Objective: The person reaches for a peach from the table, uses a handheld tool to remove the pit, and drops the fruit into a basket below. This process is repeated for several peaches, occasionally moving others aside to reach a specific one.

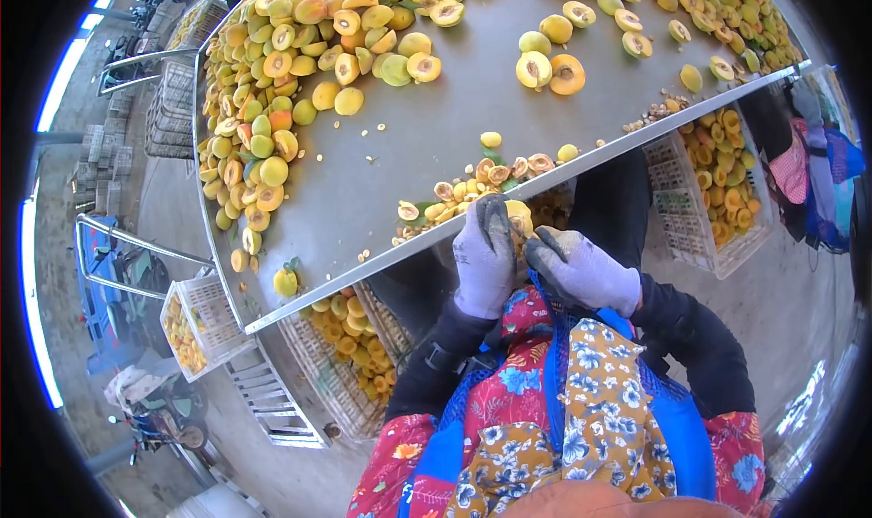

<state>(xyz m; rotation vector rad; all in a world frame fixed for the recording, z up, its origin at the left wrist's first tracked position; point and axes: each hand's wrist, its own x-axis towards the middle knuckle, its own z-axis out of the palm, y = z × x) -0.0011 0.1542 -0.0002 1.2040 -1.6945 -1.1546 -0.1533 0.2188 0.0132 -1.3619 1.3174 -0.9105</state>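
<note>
Gripping one small round pale-yellow fruit [520, 216], the grey-gloved left hand [484, 259] and grey-gloved right hand [586, 271] are both clasping it, fingers curled, just beside the near edge of the grey sheet-metal sorting table [436, 127].

l hand [484, 259] & r hand [589, 271], both in grey gloves w/ dark fingertips, meet just below near edge of steel table [436, 127]. one yellow apricot [520, 218] pinched between them; l fingers curl over its top, r thumb presses its side. pits and scraps [495, 174] lie along table edge just above hands. whole and halved fruit heap [263, 109] covers far and left parts of table; cut halves [550, 71] sit apart mid-table. crate of halves [718, 191] right of hands, another crate [350, 336] under table on left. floral apron [581, 400] at bottom.
</note>
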